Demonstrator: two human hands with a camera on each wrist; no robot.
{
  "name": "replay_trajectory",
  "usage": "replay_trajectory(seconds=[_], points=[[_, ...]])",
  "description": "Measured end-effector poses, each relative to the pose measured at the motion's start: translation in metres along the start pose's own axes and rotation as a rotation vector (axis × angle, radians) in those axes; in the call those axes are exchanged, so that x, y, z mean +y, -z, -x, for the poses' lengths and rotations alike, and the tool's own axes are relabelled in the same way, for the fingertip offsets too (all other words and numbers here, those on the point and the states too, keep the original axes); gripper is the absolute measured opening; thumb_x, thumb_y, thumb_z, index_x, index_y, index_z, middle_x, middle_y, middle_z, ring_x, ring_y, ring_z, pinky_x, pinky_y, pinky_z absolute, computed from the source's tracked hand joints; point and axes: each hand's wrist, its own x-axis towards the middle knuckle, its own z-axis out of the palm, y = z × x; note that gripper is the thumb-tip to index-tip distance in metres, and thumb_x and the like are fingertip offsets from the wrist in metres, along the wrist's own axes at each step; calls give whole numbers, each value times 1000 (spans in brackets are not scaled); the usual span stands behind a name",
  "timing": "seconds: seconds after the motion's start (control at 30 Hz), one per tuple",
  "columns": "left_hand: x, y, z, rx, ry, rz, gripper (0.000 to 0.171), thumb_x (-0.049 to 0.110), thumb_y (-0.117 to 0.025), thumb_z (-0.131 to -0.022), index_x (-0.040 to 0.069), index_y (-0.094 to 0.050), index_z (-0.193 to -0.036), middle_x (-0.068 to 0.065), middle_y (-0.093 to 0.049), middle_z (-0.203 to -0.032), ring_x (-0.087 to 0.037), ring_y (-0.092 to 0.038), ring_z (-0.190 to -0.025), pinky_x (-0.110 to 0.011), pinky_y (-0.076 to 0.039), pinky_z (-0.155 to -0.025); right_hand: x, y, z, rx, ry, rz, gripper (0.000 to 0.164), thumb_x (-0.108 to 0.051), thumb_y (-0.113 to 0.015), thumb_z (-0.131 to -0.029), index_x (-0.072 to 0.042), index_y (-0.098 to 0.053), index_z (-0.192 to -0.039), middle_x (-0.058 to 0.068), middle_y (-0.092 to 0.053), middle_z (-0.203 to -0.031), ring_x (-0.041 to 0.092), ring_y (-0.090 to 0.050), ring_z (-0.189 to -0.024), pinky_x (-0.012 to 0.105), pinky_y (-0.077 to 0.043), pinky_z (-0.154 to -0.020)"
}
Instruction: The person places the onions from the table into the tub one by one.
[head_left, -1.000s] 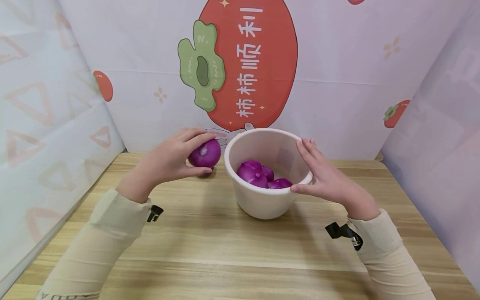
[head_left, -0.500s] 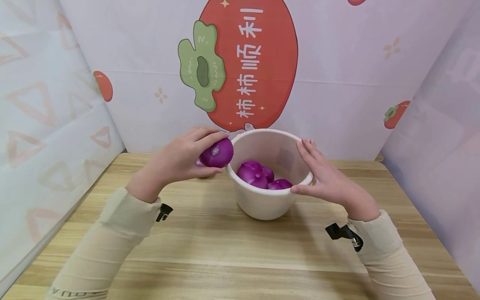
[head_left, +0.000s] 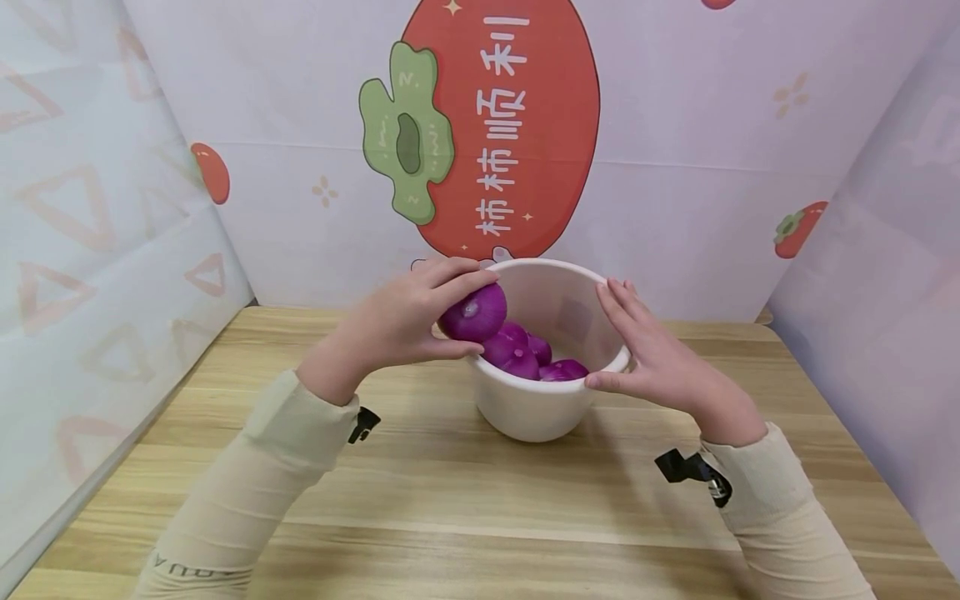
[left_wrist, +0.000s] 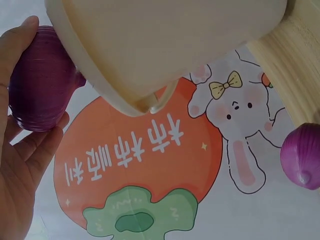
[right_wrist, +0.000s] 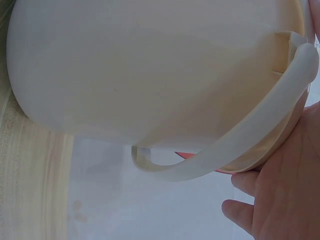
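In the head view my left hand [head_left: 405, 321] grips a red onion [head_left: 474, 312] over the left rim of a white bucket [head_left: 525, 412], thumb below and fingers across its top. The left wrist view shows this onion [left_wrist: 40, 80] right beside the rim. Several red onions [head_left: 513, 354] lie inside the bucket. My right hand [head_left: 660, 358] rests on the bucket's right rim, fingers fairly straight, thumb at the front. Another red onion [left_wrist: 302, 156] sits on the table in the left wrist view; the left hand hides it in the head view.
The bucket's white handle [right_wrist: 235, 135] hangs along its side in the right wrist view. A wooden table [head_left: 480, 508] lies beneath. Behind it stands a printed white backdrop [head_left: 675, 217], with sheets at left and right.
My left hand has carried its onion rightward, from beside the bucket to over its left rim. The right hand stays at the rim and the bucket keeps its place.
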Motion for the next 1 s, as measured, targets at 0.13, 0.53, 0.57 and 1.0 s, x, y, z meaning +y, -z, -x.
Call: replay_trajectory(seconds=[0.13, 0.53, 0.57, 1.0], points=[[4, -8, -5, -16, -19, 16, 74, 38, -84, -80, 12, -53, -142, -10, -56, -138, -25, -56, -125, -37, -56, -97, 1, -1, -1, 3, 5, 2, 114, -51, -76, -81, -15, -3, -161, 7, 6, -169, 35, 12, -155, 74, -18, -113], [8, -31, -19, 9, -79, 87, 73, 39, -82, -81, 9, -54, -140, -10, -58, -135, -23, -55, -125, -32, -54, -98, 1, -2, 0, 7, 5, -4, 114, -51, -77, -81, -14, -3, -161, 8, 5, -169, 37, 10, -155, 74, -18, -113], [9, -32, -21, 12, -82, 86, 73, 40, -82, -81, 9, -54, -140, -10, -59, -134, -23, -56, -124, -32, -54, -99, 1, -2, 0, 7, 4, -6, 114, -51, -77, -81, -15, -3, -161, 8, 5, -169, 37, 10, -155, 74, -18, -113], [17, -47, -32, -13, -75, 200, 72, 43, -81, -81, 10, -54, -140, -8, -59, -132, -18, -54, -125, -29, -54, -99, 0, -1, 0, 6, 5, -11, 114, -51, -76, -82, -16, -1, -161, 7, 6, -169, 34, 12, -155, 74, -18, -113]])
